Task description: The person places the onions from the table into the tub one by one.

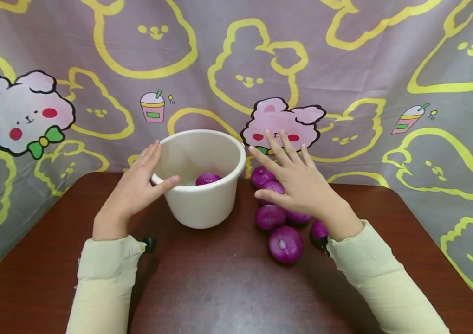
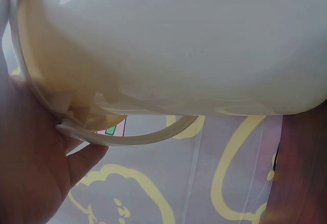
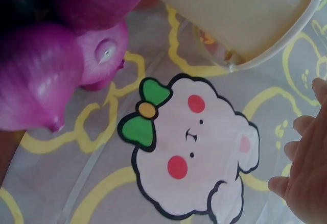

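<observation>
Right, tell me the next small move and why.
Probably bring the right hand down to grip a clustered red onion: its fingers are spread, holding nothing, with that cluster close by. The left hand touches the white bucket at its rim, and another red onion lies inside.

Left hand (image 1: 132, 185) — fingers straight, thumb spread | Right hand (image 1: 299, 183) — aloft, fingers splayed
</observation>
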{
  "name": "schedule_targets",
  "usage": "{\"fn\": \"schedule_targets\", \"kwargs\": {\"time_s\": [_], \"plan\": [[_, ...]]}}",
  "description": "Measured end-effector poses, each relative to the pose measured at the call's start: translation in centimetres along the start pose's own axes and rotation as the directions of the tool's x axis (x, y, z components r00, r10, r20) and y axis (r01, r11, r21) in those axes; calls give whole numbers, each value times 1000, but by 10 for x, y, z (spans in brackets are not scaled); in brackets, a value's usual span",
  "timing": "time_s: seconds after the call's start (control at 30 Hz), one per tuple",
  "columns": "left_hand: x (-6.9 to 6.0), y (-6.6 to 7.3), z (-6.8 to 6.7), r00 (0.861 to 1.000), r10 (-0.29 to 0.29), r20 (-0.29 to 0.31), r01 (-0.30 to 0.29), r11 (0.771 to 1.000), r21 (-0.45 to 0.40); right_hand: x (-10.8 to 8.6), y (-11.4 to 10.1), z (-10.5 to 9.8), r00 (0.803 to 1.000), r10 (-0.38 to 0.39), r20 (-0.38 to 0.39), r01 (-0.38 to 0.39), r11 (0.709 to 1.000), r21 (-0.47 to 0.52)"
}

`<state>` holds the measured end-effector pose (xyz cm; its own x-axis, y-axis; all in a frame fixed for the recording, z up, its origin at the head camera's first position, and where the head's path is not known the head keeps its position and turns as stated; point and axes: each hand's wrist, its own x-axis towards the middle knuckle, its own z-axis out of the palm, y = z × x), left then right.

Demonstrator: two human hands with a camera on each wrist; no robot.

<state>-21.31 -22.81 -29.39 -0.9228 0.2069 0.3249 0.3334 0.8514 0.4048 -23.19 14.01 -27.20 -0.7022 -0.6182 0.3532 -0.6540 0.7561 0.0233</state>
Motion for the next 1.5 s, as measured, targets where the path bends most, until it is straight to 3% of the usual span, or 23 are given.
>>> {"fn": "schedule_targets", "kwargs": {"time_s": [0.93,1.23,1.5], "plan": [[0,0,0,1000,3,-10,-3,1000,11,-45,41,15,995,97,34,-96,995,-28],[1,0,0,1000,0,-9,1,1000,12,-59,51,23,985,148,89,-146,989,-28],[0,1,-2,1000,15,-7,-15,1000,12,-70,59,28,986,144,87,-142,989,-27]]}}
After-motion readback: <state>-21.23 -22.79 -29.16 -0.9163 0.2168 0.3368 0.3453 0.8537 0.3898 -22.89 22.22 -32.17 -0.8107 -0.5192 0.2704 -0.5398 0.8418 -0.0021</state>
